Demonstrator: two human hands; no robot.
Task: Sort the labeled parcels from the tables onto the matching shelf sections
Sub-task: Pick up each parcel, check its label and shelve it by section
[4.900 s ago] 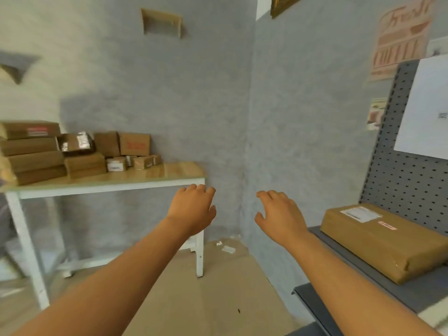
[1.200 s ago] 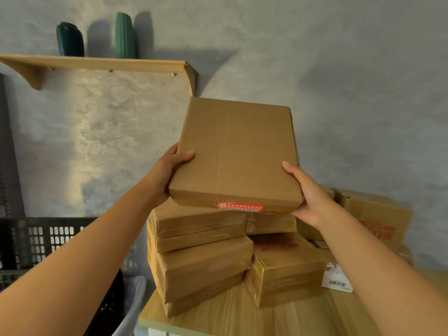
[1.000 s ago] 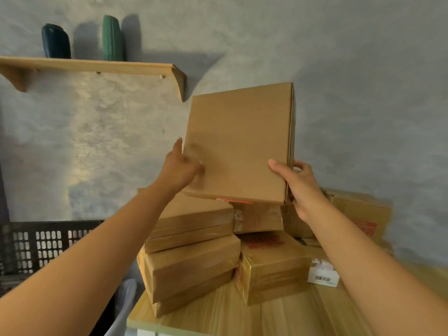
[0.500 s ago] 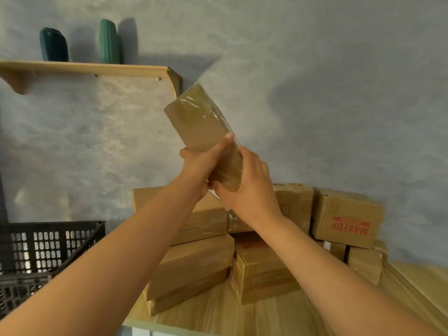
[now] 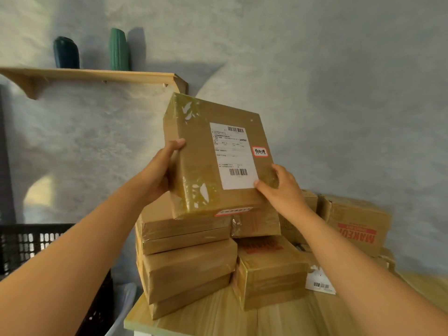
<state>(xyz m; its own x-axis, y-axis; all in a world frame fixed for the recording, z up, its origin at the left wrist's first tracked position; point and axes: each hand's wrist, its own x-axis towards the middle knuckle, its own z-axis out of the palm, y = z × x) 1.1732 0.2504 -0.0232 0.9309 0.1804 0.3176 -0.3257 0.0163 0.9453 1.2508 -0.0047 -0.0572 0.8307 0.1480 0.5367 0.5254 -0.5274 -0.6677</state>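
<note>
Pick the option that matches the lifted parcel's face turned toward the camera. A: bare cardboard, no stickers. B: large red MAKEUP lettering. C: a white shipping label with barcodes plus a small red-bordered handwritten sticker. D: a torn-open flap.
C: the lifted parcel, held between the left hand and right hand, shows a white shipping label and a red-bordered sticker beside it.

The held parcel (image 5: 206,161) is plain brown cardboard under shiny yellowish tape, with a white shipping label (image 5: 233,156) carrying black barcodes and a small white sticker (image 5: 260,151) edged in red with black handwriting. The box at the right (image 5: 356,224) is brown with red "MAKEUP" lettering printed upside down. Up on the pale wooden shelf (image 5: 97,75) there's a dark teal vase (image 5: 66,52) next to a green ribbed one (image 5: 118,49), all against a mottled grey wall (image 5: 339,81), plus a black perforated crate (image 5: 29,243) lower left.
</note>
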